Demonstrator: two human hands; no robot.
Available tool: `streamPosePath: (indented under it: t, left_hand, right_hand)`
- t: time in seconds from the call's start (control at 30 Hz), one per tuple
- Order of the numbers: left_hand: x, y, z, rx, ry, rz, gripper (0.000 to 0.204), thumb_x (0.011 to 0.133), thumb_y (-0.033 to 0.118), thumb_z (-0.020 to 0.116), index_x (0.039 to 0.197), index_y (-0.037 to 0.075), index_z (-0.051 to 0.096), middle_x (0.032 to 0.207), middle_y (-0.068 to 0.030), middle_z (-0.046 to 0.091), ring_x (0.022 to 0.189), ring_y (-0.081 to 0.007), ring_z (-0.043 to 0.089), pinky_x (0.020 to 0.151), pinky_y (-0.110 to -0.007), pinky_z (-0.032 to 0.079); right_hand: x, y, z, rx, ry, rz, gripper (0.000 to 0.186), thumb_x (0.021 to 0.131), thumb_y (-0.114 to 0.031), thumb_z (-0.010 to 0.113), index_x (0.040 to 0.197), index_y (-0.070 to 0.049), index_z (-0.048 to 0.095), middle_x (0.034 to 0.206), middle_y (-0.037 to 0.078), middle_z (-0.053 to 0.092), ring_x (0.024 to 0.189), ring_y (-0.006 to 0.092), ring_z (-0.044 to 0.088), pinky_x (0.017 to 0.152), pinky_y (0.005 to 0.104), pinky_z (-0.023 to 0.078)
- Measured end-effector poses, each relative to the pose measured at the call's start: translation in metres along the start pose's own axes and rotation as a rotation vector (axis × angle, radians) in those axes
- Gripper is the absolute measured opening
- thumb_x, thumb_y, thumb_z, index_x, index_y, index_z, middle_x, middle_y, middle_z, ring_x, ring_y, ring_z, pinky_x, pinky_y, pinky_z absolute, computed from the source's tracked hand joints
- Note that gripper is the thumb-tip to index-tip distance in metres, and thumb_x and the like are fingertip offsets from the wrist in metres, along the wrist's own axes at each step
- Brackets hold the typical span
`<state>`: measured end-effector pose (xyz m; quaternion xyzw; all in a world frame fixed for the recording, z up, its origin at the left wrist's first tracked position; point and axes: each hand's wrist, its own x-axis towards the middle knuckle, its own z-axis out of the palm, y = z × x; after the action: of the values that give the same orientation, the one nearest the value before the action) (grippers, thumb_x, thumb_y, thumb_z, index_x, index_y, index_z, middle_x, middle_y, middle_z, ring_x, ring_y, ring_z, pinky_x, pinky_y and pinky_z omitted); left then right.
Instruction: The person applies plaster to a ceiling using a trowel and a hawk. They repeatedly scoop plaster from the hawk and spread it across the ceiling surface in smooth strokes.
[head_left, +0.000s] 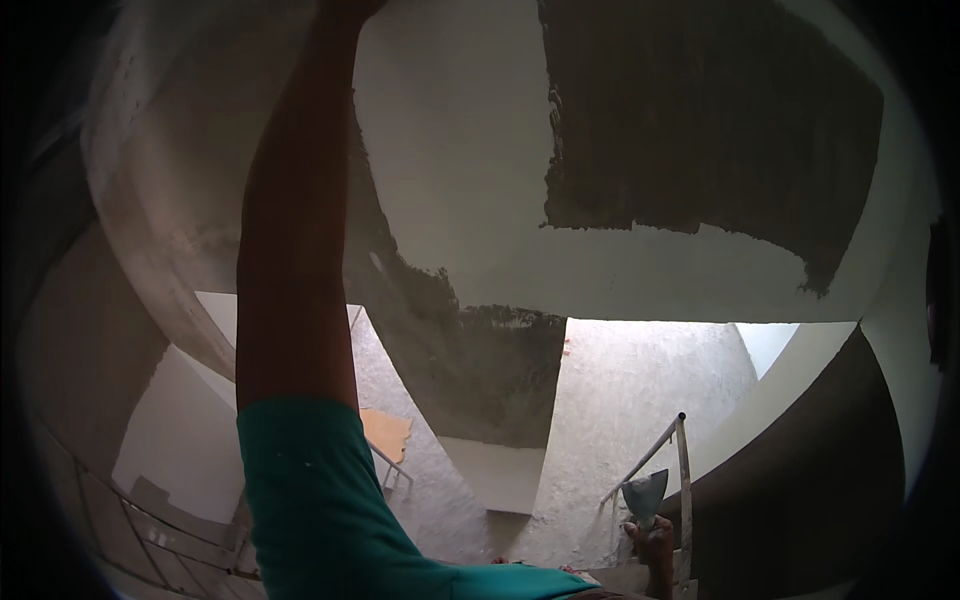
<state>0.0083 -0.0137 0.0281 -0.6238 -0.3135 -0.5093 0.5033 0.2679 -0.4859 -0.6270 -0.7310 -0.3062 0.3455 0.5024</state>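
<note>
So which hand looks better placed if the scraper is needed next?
Probably the right hand: it grips the scraper, blade upward. The left hand is raised high and mostly cut off by the picture's top edge, so what it holds can't be told.

A slim railing (685, 480) stands lower right, a tan patch (386, 432) farther left.

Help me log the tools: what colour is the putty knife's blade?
Grey; the blade shows best in the head view, near the lower right.
</note>
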Motion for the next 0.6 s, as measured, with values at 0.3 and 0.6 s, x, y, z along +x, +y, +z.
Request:
streamPosePath:
  t: [0.3, 0.6]
  left_hand:
    - [0.018, -0.084, 0.080, -0.091, 0.447, 0.418, 0.057, 0.087, 0.009, 0.052, 0.142, 0.021, 0.045, 0.147, -0.0059, 0.046, 0.134, -0.0269, 0.044, 0.109, -0.058, 0.031]
    - [-0.032, -0.048, 0.028, -0.020, 0.002, 0.155, 0.058, 0.086, 0.010, 0.054, 0.143, 0.020, 0.045, 0.146, -0.0077, 0.047, 0.133, -0.0281, 0.045, 0.106, -0.065, 0.031]
  right_hand:
    - [0.000, -0.004, 0.013, -0.015, -0.007, 0.047, 0.018, 0.076, -0.013, 0.077, 0.071, -0.004, 0.063, 0.053, -0.001, 0.055, 0.045, 0.0080, 0.052, 0.042, 0.0273, 0.041]
    - [0.011, 0.012, 0.013, -0.024, -0.037, 0.091, 0.021, 0.078, -0.014, 0.076, 0.069, -0.004, 0.059, 0.051, 0.001, 0.055, 0.041, 0.0097, 0.053, 0.039, 0.0275, 0.042]
